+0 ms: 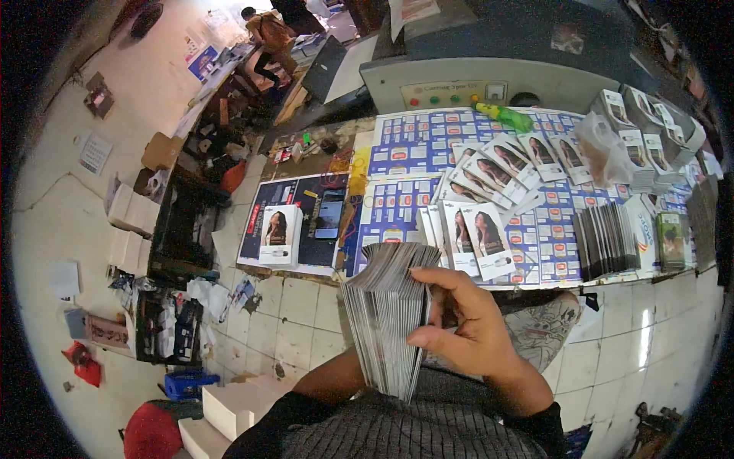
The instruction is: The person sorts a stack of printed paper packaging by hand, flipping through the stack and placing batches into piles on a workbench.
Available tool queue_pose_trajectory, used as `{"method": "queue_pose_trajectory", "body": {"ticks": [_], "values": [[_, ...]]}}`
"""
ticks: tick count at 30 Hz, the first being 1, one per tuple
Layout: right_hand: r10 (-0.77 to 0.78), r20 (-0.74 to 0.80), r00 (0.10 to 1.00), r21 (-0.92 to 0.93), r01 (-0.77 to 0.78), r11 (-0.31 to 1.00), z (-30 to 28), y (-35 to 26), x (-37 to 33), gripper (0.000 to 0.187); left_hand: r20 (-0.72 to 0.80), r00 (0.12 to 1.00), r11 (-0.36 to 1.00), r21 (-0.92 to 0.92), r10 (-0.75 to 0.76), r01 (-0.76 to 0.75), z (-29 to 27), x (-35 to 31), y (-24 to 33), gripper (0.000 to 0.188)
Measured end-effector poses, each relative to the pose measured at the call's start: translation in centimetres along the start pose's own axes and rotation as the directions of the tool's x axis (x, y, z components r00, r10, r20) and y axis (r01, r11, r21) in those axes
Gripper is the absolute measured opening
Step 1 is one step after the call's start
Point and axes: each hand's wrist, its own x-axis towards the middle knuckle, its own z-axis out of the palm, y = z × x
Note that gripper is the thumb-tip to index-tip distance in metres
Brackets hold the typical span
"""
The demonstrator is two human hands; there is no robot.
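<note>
A thick stack of flat printed cards (pixel 390 321) stands on edge in front of my body, its upper edges fanned and bent. My right hand (pixel 470 325) is at its right side, with index finger and thumb pinching the edges of the cards. My left forearm (pixel 332 379) reaches behind the stack, and the cards hide my left hand and its fingers. Just beyond, on the table, lie several loose white cards (pixel 489 237) with a picture of a person with long dark hair. More of these cards (pixel 493 168) are spread in an overlapping fan behind them.
A neat pile of cards (pixel 280 233) sits on the left beside a phone (pixel 329 214). At the right are a row of upright cards (pixel 608 241), bundled stacks (pixel 642 157) and a plastic bag (pixel 602 149). A green bottle (pixel 505 116) lies near the grey machine (pixel 489 76). Another person (pixel 269 38) is far off.
</note>
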Motion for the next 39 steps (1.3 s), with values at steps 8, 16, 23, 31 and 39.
{"method": "queue_pose_trajectory", "body": {"ticks": [8, 16, 23, 31, 39], "values": [[0.178, -0.049, 0.983, 0.127, -0.171, 0.977, -0.2, -0.3, -1.2, 0.066, -0.113, 0.989, 0.938, 0.343, 0.094, -0.050, 3.1, 0.4, 0.9, 0.040], [-0.046, -0.032, 0.998, 0.052, 0.048, 0.997, -0.5, 0.5, -0.8, 0.060, -0.028, 1.000, 0.962, 0.274, 0.007, 0.001, -0.4, 0.4, -0.8, 0.043], [0.107, -0.102, 0.989, 0.181, -0.087, 0.980, -0.8, 0.3, -1.8, 0.060, 0.020, 1.000, 0.890, 0.456, -0.014, 0.003, -0.4, -0.1, -0.7, 0.060], [0.041, -0.133, 0.990, 0.125, -0.024, 0.992, -1.1, 1.8, -1.5, 0.060, -0.025, 1.000, 0.900, 0.437, 0.009, 0.003, -0.9, 1.2, -1.1, 0.054], [0.061, -0.133, 0.989, 0.057, -0.054, 0.997, -1.3, 2.3, -1.0, 0.059, -0.093, 0.995, 0.983, 0.175, -0.043, 0.058, -4.5, 1.2, -3.8, 0.038]]}}
